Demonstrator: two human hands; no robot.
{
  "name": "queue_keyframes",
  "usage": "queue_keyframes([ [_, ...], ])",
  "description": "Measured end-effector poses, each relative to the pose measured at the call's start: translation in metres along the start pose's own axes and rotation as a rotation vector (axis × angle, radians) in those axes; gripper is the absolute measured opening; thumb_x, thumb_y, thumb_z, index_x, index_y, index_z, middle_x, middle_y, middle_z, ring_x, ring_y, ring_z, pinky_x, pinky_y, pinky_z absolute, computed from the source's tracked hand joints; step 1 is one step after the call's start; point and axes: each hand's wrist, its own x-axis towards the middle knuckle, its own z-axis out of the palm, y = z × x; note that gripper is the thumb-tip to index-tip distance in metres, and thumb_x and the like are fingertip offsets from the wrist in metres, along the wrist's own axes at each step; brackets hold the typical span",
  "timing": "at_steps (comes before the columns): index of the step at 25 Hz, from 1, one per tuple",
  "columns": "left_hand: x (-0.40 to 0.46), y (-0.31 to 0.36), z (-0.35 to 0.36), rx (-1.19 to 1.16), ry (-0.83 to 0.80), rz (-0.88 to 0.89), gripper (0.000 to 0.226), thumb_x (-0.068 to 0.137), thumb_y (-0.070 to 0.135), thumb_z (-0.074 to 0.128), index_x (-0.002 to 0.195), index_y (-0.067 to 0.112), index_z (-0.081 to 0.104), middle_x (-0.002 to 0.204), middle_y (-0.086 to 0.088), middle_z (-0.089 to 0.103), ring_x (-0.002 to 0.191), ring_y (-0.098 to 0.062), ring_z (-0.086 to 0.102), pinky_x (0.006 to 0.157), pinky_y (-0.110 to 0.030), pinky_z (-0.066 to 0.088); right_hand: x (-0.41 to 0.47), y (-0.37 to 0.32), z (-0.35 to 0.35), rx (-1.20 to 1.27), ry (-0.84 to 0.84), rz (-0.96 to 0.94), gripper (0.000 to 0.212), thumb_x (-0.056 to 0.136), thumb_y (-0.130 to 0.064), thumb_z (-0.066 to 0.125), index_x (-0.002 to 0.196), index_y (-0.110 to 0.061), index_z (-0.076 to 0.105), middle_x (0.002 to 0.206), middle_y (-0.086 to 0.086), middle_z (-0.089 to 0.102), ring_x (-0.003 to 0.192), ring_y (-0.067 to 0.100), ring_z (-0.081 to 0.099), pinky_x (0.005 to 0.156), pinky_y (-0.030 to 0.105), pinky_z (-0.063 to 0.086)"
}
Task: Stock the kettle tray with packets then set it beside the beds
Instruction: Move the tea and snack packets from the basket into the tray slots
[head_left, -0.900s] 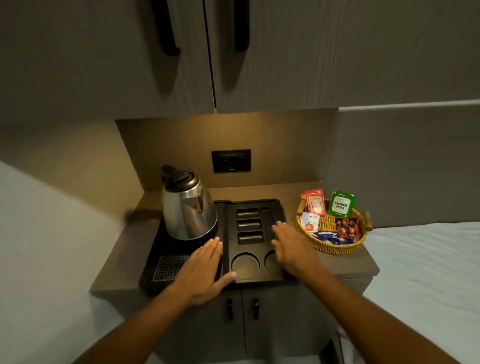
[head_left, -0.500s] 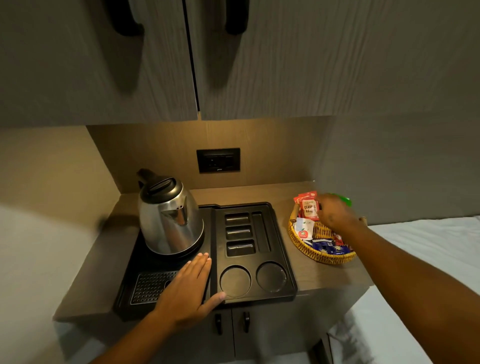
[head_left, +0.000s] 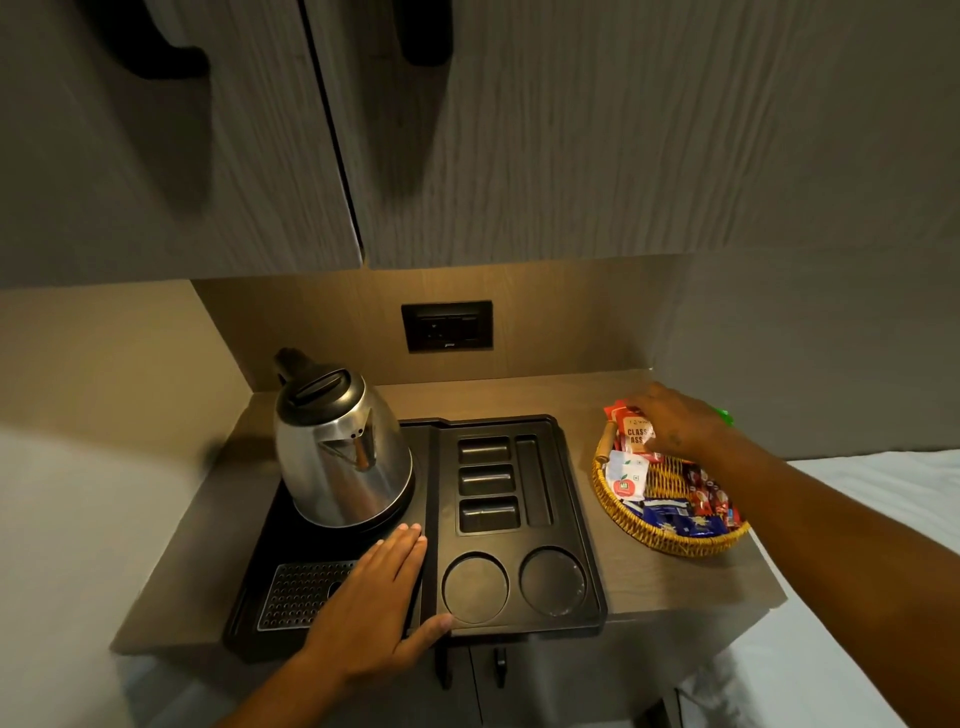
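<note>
One black kettle tray (head_left: 576, 525) sits at the countertop's (head_left: 670, 582) front edge, with three short slots, one long slot and two round wells, all bare. One steel kettle (head_left: 340, 457) stands on its left half. The left hand (head_left: 376, 608) lies flat, fingers spread, on the tray's front. The right hand (head_left: 675, 423) reaches into one wicker basket (head_left: 670, 540) at the right edge, fingers curled over a red packet (head_left: 631, 434); whether they grip it cannot be told.

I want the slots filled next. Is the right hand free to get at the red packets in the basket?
Probably yes: the right hand is already over the red packets at the basket back edge, with nothing between them.
</note>
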Motion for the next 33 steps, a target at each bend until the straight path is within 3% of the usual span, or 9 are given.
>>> queue_keyframes([
  [4,0.0,0.0,0.001,0.001,-0.004,0.001,0.098,0.083,0.088,0.017,0.154,0.023,-0.004,0.159,0.009,-0.013,0.143,-0.005,-0.022,0.117,-0.034,-0.008,0.002,0.001,0.001,-0.036,-0.036,-0.032,0.078,0.072,-0.04,0.078,0.138,-0.027,0.039,0.139,0.006,0.045,0.119,0.028,0.05,0.093,0.04,0.048],
  [8,-0.001,0.001,0.0,-0.001,0.004,-0.002,0.097,0.083,0.088,0.016,0.153,0.024,-0.005,0.16,0.009,-0.012,0.143,-0.006,-0.02,0.118,-0.034,-0.007,0.002,0.002,-0.001,0.016,-0.01,-0.025,0.071,0.065,-0.04,0.083,0.127,-0.026,0.049,0.128,0.004,0.053,0.11,0.025,0.055,0.087,0.036,0.05],
  [12,-0.002,0.001,0.0,-0.005,0.01,-0.004,0.097,0.083,0.088,0.016,0.152,0.024,-0.006,0.16,0.008,-0.011,0.144,-0.007,-0.018,0.118,-0.036,-0.006,0.007,0.011,-0.012,0.073,-0.075,-0.005,0.046,0.07,-0.035,0.08,0.108,-0.023,0.057,0.111,0.003,0.06,0.094,0.02,0.058,0.079,0.033,0.052],
  [16,-0.003,0.002,-0.001,0.003,0.038,0.008,0.097,0.085,0.086,0.019,0.155,0.02,0.007,0.162,0.004,-0.002,0.147,-0.011,-0.009,0.118,-0.04,-0.004,0.012,0.011,-0.031,0.199,-0.218,0.004,0.017,0.076,-0.019,0.076,0.085,-0.022,0.063,0.096,0.006,0.068,0.079,0.016,0.065,0.069,0.03,0.055],
  [19,-0.003,0.002,-0.001,0.013,0.054,0.02,0.097,0.087,0.085,0.02,0.156,0.017,0.011,0.163,0.001,0.002,0.148,-0.012,-0.006,0.119,-0.04,-0.002,0.016,0.002,-0.062,0.144,-0.261,0.009,0.018,0.076,-0.015,0.075,0.083,-0.022,0.061,0.093,0.005,0.067,0.08,0.018,0.065,0.067,0.03,0.054],
  [23,-0.003,0.003,-0.002,0.017,0.061,0.008,0.097,0.087,0.084,0.021,0.156,0.016,0.013,0.163,-0.001,0.005,0.148,-0.013,-0.005,0.119,-0.041,-0.001,0.024,-0.039,-0.108,0.206,-0.184,-0.129,0.021,0.077,-0.011,0.074,0.079,-0.024,0.059,0.085,-0.001,0.063,0.079,0.012,0.06,0.061,0.023,0.042],
  [28,-0.003,0.003,-0.003,0.005,0.034,0.001,0.098,0.086,0.086,0.016,0.156,0.018,0.005,0.163,0.001,-0.003,0.147,-0.011,-0.014,0.118,-0.037,-0.008,0.042,-0.15,-0.084,0.338,-0.192,-0.301,0.018,0.077,-0.012,0.075,0.089,-0.019,0.063,0.09,-0.002,0.063,0.085,0.012,0.06,0.065,0.022,0.045],
  [33,-0.003,0.003,-0.005,-0.018,0.024,0.001,0.097,0.086,0.085,0.015,0.156,0.017,0.005,0.164,0.0,-0.002,0.147,-0.012,-0.012,0.118,-0.036,-0.008,0.067,-0.199,-0.039,0.281,-0.25,-0.223,0.026,0.076,-0.016,0.076,0.1,-0.017,0.065,0.105,0.005,0.067,0.101,0.021,0.062,0.087,0.037,0.052],
])
